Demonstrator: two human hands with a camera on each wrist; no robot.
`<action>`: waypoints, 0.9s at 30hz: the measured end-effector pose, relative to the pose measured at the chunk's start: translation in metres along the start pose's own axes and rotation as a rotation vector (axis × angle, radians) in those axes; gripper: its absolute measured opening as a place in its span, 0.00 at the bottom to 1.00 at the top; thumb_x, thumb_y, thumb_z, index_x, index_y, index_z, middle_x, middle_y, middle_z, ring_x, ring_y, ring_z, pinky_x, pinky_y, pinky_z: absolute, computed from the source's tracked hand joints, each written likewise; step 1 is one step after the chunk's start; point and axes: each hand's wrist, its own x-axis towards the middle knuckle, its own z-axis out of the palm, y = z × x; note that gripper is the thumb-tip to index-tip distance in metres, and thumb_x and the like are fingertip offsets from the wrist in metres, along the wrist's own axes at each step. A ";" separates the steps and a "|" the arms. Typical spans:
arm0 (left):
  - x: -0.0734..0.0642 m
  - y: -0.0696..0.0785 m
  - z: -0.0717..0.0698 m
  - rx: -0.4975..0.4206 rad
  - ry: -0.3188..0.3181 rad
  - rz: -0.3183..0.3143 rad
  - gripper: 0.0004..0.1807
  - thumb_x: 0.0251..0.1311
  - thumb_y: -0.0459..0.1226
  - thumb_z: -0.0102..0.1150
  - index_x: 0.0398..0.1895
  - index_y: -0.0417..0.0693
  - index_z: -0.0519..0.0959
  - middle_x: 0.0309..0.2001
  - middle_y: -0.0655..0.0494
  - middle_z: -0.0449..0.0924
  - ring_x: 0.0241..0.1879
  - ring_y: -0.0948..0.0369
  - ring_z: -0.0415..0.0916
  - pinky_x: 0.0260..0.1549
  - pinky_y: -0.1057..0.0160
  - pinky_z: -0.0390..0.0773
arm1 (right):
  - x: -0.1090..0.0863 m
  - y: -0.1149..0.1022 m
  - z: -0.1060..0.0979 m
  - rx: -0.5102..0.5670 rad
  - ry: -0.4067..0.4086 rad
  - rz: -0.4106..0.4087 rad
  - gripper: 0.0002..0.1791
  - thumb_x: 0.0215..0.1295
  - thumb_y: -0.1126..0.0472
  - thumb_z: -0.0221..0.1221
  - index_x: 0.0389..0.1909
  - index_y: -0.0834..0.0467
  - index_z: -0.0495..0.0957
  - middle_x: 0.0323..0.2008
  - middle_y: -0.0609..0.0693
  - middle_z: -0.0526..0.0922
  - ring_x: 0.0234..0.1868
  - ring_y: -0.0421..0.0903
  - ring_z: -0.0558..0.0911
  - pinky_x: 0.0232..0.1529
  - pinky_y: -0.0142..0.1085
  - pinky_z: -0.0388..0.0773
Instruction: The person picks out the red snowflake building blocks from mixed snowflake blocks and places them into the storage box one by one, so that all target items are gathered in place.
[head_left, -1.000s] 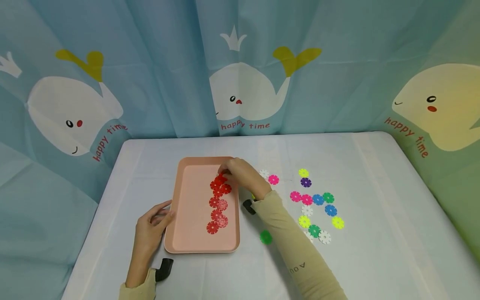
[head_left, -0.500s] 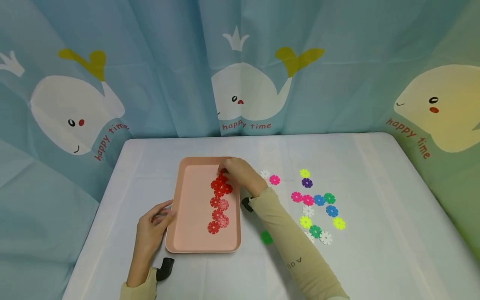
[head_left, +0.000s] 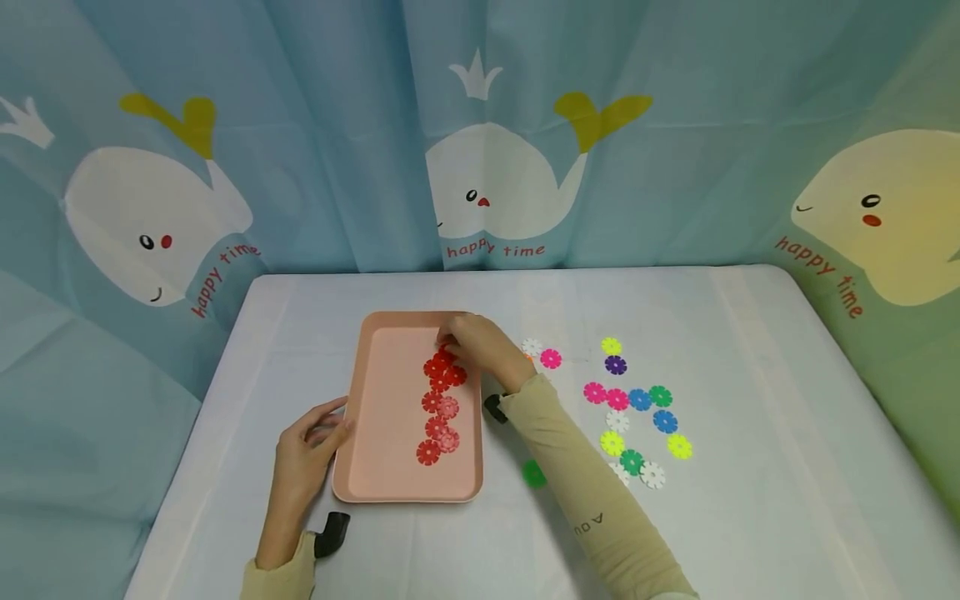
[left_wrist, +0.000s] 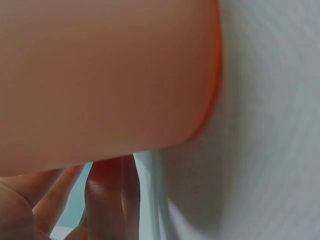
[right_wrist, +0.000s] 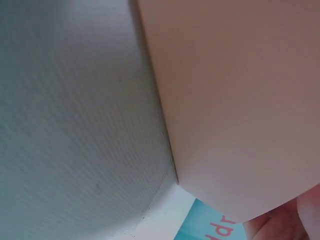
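Observation:
A pink tray (head_left: 382, 479) lies on the table, its side wall (left_wrist: 115, 85) filling much of the left wrist view. My left hand (head_left: 300, 454) holds its left edge, thumb at the rim and the other fingers bent against the side. Down the tray's right half runs a crooked line of red snowflake discs (head_left: 428, 452), with a few paler pink-red ones (head_left: 447, 440) beside them. Over the line's far end my right hand (head_left: 483, 346) reaches across the tray's right rim, fingertips bent down and pinching a red snowflake disc (head_left: 444, 353), mostly hidden by the fingers.
Right of the tray, several snowflake discs in pink (head_left: 551, 358), purple (head_left: 616, 365), blue (head_left: 665, 421), yellow (head_left: 680, 447), green (head_left: 632, 462) and white (head_left: 652, 476) lie scattered on the white table. A green disc (head_left: 534, 474) lies by the right sleeve. A blue whale-print curtain (head_left: 330, 167) hangs behind.
The right forearm has shifted slightly left, covering a yellow disc that showed beside the wrist. The right fingers stay at the line's far end. The left hand keeps its place on the tray.

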 end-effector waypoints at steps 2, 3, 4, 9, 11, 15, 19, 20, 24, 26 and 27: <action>0.000 0.000 0.001 -0.005 -0.003 -0.002 0.21 0.63 0.36 0.66 0.60 0.44 0.80 0.48 0.40 0.83 0.37 0.73 0.79 0.37 0.79 0.76 | -0.001 0.000 0.000 0.021 0.001 0.000 0.07 0.62 0.68 0.66 0.41 0.62 0.86 0.40 0.53 0.87 0.42 0.46 0.84 0.49 0.36 0.81; 0.000 0.000 0.001 -0.007 -0.004 -0.005 0.22 0.63 0.36 0.66 0.60 0.44 0.80 0.48 0.40 0.83 0.37 0.73 0.79 0.37 0.79 0.76 | -0.002 0.000 -0.001 0.034 0.000 0.001 0.07 0.63 0.68 0.66 0.41 0.63 0.86 0.40 0.53 0.87 0.42 0.46 0.84 0.49 0.36 0.81; 0.000 0.000 0.001 -0.007 -0.005 -0.006 0.22 0.63 0.36 0.66 0.60 0.44 0.80 0.48 0.40 0.83 0.37 0.73 0.79 0.37 0.79 0.76 | -0.003 0.000 -0.001 0.046 -0.001 0.004 0.07 0.63 0.68 0.66 0.42 0.62 0.86 0.40 0.53 0.87 0.42 0.46 0.83 0.49 0.36 0.81; 0.000 0.001 0.001 0.014 -0.003 -0.010 0.22 0.63 0.36 0.66 0.60 0.44 0.80 0.48 0.41 0.83 0.37 0.73 0.79 0.37 0.79 0.75 | -0.005 -0.002 -0.002 0.098 -0.003 0.004 0.06 0.63 0.68 0.66 0.40 0.62 0.86 0.39 0.52 0.87 0.41 0.46 0.82 0.48 0.35 0.81; 0.000 0.003 0.000 0.028 0.001 -0.006 0.21 0.63 0.36 0.66 0.60 0.44 0.80 0.48 0.41 0.83 0.38 0.72 0.80 0.37 0.80 0.75 | -0.005 -0.003 -0.002 0.118 0.002 -0.003 0.05 0.63 0.68 0.66 0.40 0.62 0.86 0.38 0.51 0.86 0.40 0.45 0.81 0.47 0.35 0.81; 0.000 0.005 0.000 0.066 0.003 0.010 0.20 0.63 0.36 0.66 0.59 0.46 0.81 0.46 0.43 0.84 0.38 0.71 0.81 0.38 0.79 0.74 | -0.008 -0.004 -0.003 0.131 0.013 -0.018 0.04 0.64 0.67 0.65 0.38 0.61 0.86 0.37 0.50 0.86 0.40 0.44 0.80 0.46 0.34 0.81; 0.000 0.007 -0.002 0.086 0.018 0.014 0.18 0.64 0.38 0.65 0.57 0.47 0.82 0.45 0.45 0.84 0.37 0.75 0.79 0.36 0.78 0.76 | -0.012 -0.004 -0.003 0.108 0.015 -0.031 0.05 0.64 0.65 0.65 0.39 0.60 0.86 0.37 0.49 0.86 0.40 0.44 0.81 0.47 0.35 0.81; 0.000 0.008 -0.003 0.091 0.032 0.016 0.18 0.64 0.38 0.65 0.57 0.47 0.82 0.45 0.46 0.84 0.37 0.76 0.79 0.36 0.78 0.76 | -0.013 -0.005 -0.004 0.108 0.014 -0.032 0.05 0.65 0.65 0.65 0.40 0.60 0.86 0.38 0.49 0.86 0.40 0.44 0.82 0.48 0.35 0.81; -0.001 0.015 -0.006 0.110 0.092 0.050 0.16 0.65 0.39 0.65 0.55 0.49 0.84 0.43 0.48 0.85 0.38 0.78 0.76 0.37 0.81 0.73 | -0.019 -0.008 -0.009 0.135 0.018 -0.026 0.07 0.66 0.64 0.64 0.42 0.61 0.85 0.40 0.51 0.86 0.42 0.45 0.82 0.50 0.36 0.81; -0.001 0.020 -0.006 0.117 0.102 0.081 0.16 0.65 0.40 0.64 0.55 0.48 0.84 0.43 0.48 0.85 0.39 0.77 0.75 0.39 0.83 0.73 | -0.023 -0.011 -0.014 0.149 0.029 -0.017 0.08 0.66 0.64 0.64 0.44 0.62 0.85 0.41 0.51 0.86 0.42 0.46 0.83 0.49 0.37 0.81; -0.001 0.023 -0.005 0.117 0.100 0.095 0.15 0.66 0.40 0.64 0.54 0.48 0.84 0.44 0.48 0.85 0.40 0.76 0.76 0.39 0.83 0.73 | -0.026 -0.012 -0.017 0.154 0.037 -0.016 0.08 0.66 0.65 0.64 0.44 0.62 0.84 0.41 0.52 0.86 0.42 0.46 0.83 0.49 0.37 0.81</action>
